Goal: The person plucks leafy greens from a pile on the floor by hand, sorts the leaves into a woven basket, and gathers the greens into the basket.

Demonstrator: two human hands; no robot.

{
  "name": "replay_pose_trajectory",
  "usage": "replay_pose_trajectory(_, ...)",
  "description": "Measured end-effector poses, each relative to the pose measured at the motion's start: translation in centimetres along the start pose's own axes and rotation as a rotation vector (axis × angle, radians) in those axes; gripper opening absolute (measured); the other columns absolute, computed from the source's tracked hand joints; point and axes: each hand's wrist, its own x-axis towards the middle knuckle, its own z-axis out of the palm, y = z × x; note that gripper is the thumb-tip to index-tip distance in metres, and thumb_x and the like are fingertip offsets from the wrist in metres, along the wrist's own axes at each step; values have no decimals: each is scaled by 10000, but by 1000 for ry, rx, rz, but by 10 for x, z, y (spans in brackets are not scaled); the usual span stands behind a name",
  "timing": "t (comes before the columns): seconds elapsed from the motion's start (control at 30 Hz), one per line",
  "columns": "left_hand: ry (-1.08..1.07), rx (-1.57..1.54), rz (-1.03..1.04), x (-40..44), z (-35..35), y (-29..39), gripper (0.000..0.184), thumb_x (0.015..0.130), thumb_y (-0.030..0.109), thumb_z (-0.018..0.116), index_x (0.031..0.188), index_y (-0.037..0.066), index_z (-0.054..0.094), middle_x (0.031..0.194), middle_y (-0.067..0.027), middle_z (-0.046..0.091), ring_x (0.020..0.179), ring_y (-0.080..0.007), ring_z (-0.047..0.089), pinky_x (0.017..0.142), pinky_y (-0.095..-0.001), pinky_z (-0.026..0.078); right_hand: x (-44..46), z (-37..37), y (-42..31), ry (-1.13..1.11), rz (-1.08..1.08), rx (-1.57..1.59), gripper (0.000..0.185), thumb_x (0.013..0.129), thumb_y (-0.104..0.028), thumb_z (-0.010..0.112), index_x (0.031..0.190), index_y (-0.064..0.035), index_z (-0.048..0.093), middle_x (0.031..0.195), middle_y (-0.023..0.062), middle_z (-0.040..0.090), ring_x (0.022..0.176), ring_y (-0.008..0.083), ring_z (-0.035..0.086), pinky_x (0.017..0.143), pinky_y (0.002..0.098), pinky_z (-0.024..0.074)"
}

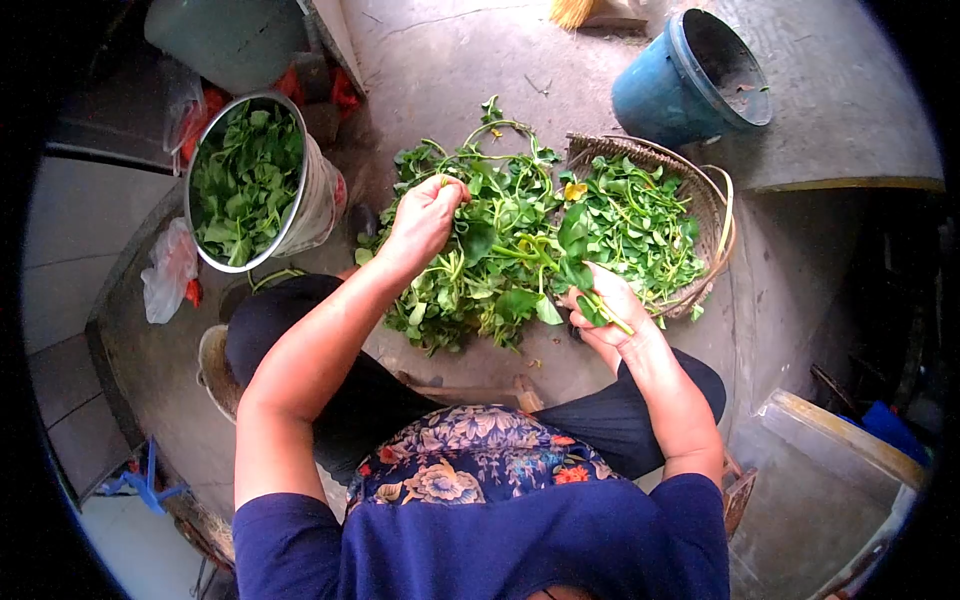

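We see soft, fairly bright light, palest on the floor (450,50) near 12 o'clock; 3 o'clock sinks into deep shadow. Black vignetting rounds our view, bending edges; the leaves (430,300) look reasonably crisp.

floor (440,60): grey, concrete-like, bare at the top of the view, with a thin crack running across it. a loose heap of leafy greens (440,290) lies directly on it at centre. just right of the heap rests a woven basket (712,240); near and beyond that stands a blue bucket (640,92). a pale bucket (318,205) stands left of the heap. a thin twig (538,87) lies beyond the heap. small scraps (535,363) lie below it.
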Motion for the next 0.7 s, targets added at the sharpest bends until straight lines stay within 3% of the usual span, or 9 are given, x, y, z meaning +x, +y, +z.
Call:
replay_pose_trajectory(0.07, -145, 60, -92, -2, 0, -4, 198, 916, 164, 456, 858, 50, 606, 815, 9, 591, 727, -63, 492, 687, -210, 404, 1, -7, 1, 127, -6, 25, 102, 906, -141, 498, 1001, -104, 506, 711, 46, 540, 618, 190, 581, 436, 309, 428)
replay_pose_trajectory(0.1, -229, -24, -180, -6, 2, -5, 180, 927, 176, 474, 913, 46, 597, 834, 6, 604, 765, -64, 502, 728, -206, 405, 1, -4, -3, -20, -21, -11, 109, 893, -116, 513, 1000, -95, 504, 715, 59, 538, 630, 193, 576, 424, 300, 411)
replay_pose_trajectory(0.2, -398, -125, -309, -21, 12, -8, 152, 930, 161, 501, 993, 45, 577, 860, 9, 620, 803, -62, 510, 786, -212, 404, 4, -11, -3, -73, -27, -15, 124, 884, -95, 519, 1007, -97, 502, 711, 63, 536, 628, 186, 570, 416, 298, 400)
replay_pose_trajectory(0.23, -430, -82, -262, -24, 16, -7, 155, 928, 170, 496, 983, 50, 578, 849, 15, 611, 792, -56, 499, 775, -213, 391, 4, -10, -3, -77, -34, -45, 117, 895, -104, 496, 1012, -100, 505, 747, 53, 541, 632, 168, 570, 427, 296, 409)
replay_pose_trajectory(0.33, -452, -76, -380, -25, 20, -17, 166, 904, 217, 529, 915, 67, 598, 827, 23, 588, 761, -53, 477, 728, -206, 372, 1, 1, 1, 107, -70, 5, 114, 913, -128, 473, 1018, -106, 513, 795, 45, 545, 638, 147, 571, 441, 296, 422)
replay_pose_trajectory(0.53, -572, -80, -425, -30, 17, -2, 240, 898, 264, 561, 974, 49, 636, 859, 26, 590, 772, -70, 487, 757, -211, 386, 4, 2, 6, 138, -58, -42, 134, 935, -200, 469, 1022, -110, 517, 848, 38, 552, 653, 130, 575, 448, 281, 433)
replay_pose_trajectory(0.57, -601, -56, -411, -29, 16, -3, 317, 901, 321, 554, 1015, 42, 655, 875, 9, 597, 791, -92, 493, 785, -224, 393, 0, 17, 7, 237, -118, -103, 135, 937, -197, 458, 1001, -85, 499, 792, 39, 559, 578, 116, 551, 426, 236, 407)
replay_pose_trajectory(0.67, -494, 32, -525, -27, 16, 16, 388, 898, 382, 541, 1019, 35, 664, 895, -10, 607, 805, -106, 489, 796, -242, 397, -8, 41, 6, 216, -215, -746, 136, 938, -188, 445, 979, -61, 467, 678, 45, 554, 481, 97, 503, 396, 208, 374)
replay_pose_trajectory(0.7, -472, -20, -547, -28, 17, 14, 452, 890, 435, 533, 1031, 26, 663, 897, -26, 614, 819, -119, 486, 795, -261, 396, -10, 49, 10, 197, -278, -822, 137, 939, -181, 446, 984, -53, 434, 580, 48, 533, 414, 83, 456, 376, 214, 360)
